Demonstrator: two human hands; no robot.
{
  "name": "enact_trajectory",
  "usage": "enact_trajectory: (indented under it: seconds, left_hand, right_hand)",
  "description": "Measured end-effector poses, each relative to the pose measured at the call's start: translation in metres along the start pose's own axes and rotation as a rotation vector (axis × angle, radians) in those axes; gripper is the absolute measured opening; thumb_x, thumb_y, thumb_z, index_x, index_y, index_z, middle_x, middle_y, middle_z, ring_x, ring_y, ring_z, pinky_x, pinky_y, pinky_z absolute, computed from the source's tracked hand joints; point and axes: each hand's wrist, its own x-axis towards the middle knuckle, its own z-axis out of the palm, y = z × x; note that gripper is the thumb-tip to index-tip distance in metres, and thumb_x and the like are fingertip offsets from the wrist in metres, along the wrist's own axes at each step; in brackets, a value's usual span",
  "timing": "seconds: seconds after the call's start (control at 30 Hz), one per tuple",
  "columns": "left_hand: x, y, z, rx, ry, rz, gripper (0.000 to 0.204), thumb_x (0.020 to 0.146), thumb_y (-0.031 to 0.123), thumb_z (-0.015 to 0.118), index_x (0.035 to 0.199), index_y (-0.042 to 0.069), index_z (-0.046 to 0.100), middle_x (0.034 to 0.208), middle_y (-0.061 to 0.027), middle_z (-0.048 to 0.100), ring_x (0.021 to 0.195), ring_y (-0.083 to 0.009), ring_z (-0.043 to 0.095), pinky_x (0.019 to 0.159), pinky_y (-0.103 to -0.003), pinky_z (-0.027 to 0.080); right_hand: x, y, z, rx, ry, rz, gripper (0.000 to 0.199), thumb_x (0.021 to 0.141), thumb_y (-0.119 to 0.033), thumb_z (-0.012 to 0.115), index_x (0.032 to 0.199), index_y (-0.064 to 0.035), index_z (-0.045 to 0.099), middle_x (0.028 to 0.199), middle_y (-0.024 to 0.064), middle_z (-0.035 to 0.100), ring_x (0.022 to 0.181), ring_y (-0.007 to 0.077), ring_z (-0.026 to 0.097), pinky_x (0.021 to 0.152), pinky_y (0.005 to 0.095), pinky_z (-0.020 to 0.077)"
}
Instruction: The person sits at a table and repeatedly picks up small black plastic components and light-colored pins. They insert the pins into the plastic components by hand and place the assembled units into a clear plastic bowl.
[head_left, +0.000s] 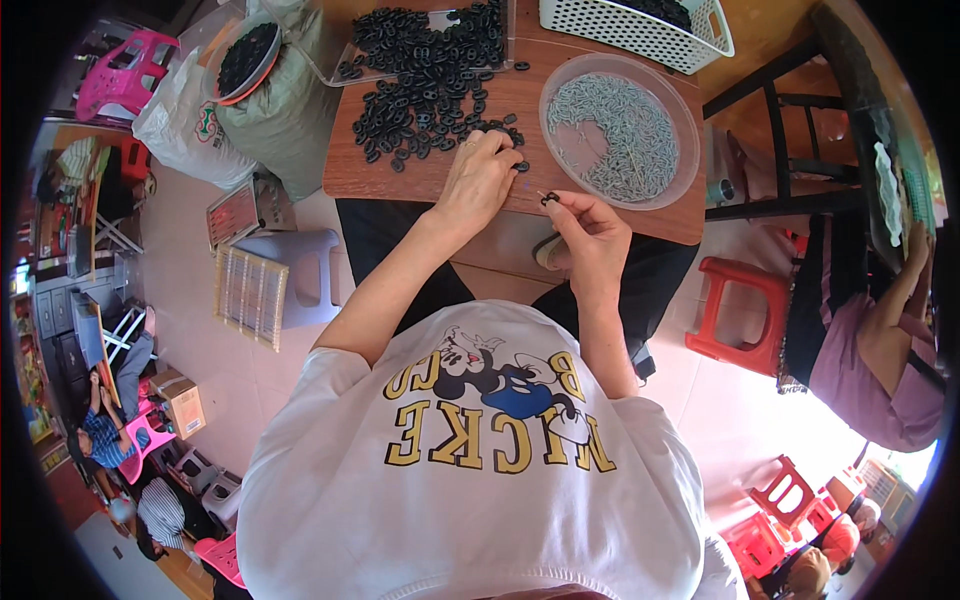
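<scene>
pinching a black piece (550, 199) near the tub (580, 148) of grey bits (645, 130), likely for easy reach, the right hand (596, 238) hovers while the left hand (475, 178) curls by the black pile (400, 115), hold hidden from me.

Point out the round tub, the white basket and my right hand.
Round tub (586, 146): head view, bare bottom.
White basket (622, 34): head view, perforated wall.
Right hand (598, 240): head view, its middle.

The head view (wide fisheye) looks down at the hands (477, 185).
</scene>
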Motion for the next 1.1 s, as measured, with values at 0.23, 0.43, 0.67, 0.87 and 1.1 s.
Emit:
enact_trajectory:
  seconds: [0.23,0.43,0.67,0.87,1.1]
  left_hand:
    - [0.008,0.01,-0.005,0.002,-0.102,-0.031,0.024,0.072,-0.003,0.064,0.096,-0.002,0.065,0.097,-0.0127,0.052,0.092,-0.0295,0.048,0.082,-0.037,0.041]
    - [0.009,0.007,-0.001,-0.033,-0.09,0.007,0.019,0.072,-0.003,0.064,0.091,-0.002,0.063,0.094,-0.0122,0.054,0.091,-0.0293,0.049,0.081,-0.037,0.041]
    - [0.0,0.013,-0.009,-0.443,0.018,-0.31,0.017,0.078,0.0,0.064,0.095,-0.002,0.064,0.088,-0.0077,0.062,0.08,-0.0206,0.059,0.07,-0.031,0.048]
    - [-0.013,0.012,-0.02,-1.49,0.028,-0.814,0.015,0.084,0.002,0.061,0.099,-0.001,0.062,0.09,-0.0101,0.065,0.08,-0.0146,0.063,0.069,-0.025,0.052]
    - [-0.017,0.021,-0.023,-1.681,0.115,-0.912,0.021,0.086,0.004,0.058,0.106,-0.002,0.058,0.099,-0.0176,0.065,0.092,-0.0217,0.065,0.074,-0.03,0.054]
  right_hand:
    - [0.007,0.002,-0.008,0.077,0.026,-0.002,0.012,0.077,-0.002,0.068,0.089,0.0013,0.067,0.074,-0.0022,0.061,0.063,0.0021,0.049,0.056,0.0154,0.0373]
    - [0.011,0.006,-0.009,0.086,0.004,-0.011,0.013,0.078,-0.003,0.069,0.09,0.0011,0.066,0.074,-0.0026,0.061,0.064,0.002,0.05,0.058,0.0158,0.0379]
    - [0.018,0.007,-0.006,0.126,-0.045,-0.021,0.013,0.079,-0.003,0.067,0.091,0.0008,0.066,0.08,-0.002,0.062,0.07,0.0026,0.051,0.063,0.0166,0.0392]
    - [0.019,0.006,0.006,0.187,-0.046,-0.003,0.016,0.08,-0.001,0.066,0.095,0.0016,0.066,0.084,0.001,0.064,0.073,0.0046,0.054,0.067,0.0171,0.0417]
    - [0.015,0.003,0.012,0.131,-0.133,-0.023,0.014,0.079,-0.001,0.066,0.092,0.0033,0.066,0.078,0.0036,0.065,0.068,0.0056,0.056,0.063,0.0184,0.0435]
